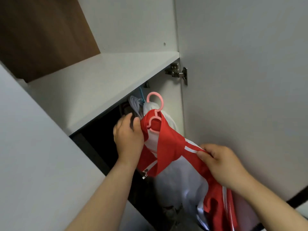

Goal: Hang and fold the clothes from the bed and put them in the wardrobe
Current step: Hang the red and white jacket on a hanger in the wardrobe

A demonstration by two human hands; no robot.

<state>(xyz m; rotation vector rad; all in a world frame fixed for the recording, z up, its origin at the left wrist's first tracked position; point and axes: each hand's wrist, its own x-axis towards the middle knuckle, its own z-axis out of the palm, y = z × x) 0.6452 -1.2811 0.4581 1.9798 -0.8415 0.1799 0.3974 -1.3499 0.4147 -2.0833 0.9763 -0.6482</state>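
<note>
A red and white zip jacket (170,147) hangs on a pink plastic hanger (155,104) at the mouth of the wardrobe's hanging space, just under the white shelf (103,90). My left hand (128,134) grips the jacket's left shoulder near the collar, its fingers reaching into the dark compartment. My right hand (220,165) pinches the right shoulder seam with its white stripe. Behind the jacket hang a white garment (168,119) and a grey one (135,104) on a blue hanger (141,94). The rail is hidden by the shelf.
The open white wardrobe door (241,97) stands on the right, fixed by a metal hinge (178,73). Another white door panel (33,155) fills the left. Above the shelf is a brown back panel (41,34). The compartment below is dark.
</note>
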